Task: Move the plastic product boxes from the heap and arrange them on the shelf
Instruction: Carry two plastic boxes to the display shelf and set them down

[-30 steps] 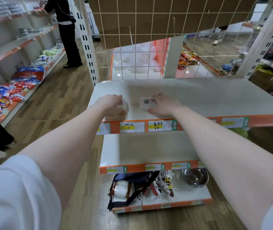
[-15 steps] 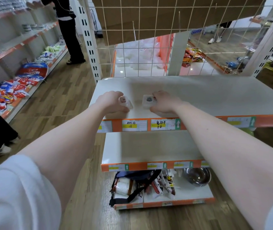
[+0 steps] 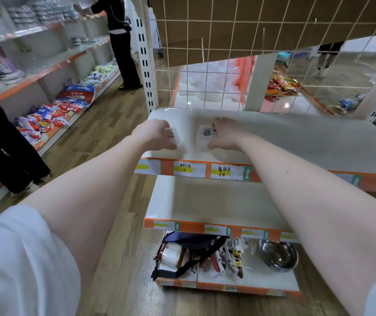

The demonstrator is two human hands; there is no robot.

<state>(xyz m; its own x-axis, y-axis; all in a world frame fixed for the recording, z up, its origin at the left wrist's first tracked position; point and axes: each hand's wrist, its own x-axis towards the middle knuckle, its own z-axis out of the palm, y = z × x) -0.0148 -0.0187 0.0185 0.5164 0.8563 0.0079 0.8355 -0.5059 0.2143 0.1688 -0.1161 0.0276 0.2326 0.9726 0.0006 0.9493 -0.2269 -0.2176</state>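
Left hand [image 3: 157, 135] and right hand [image 3: 224, 135] each grip a box [image 3: 205, 135]; set both flat, side by side, near shelf [image 3: 296, 137] front edge.

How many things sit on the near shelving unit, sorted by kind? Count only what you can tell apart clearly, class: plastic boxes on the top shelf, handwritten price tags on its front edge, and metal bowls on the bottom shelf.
Plastic boxes: 2, the left box and the right box
Handwritten price tags: 2, the left tag and the right tag
Metal bowl: 1
Total: 5
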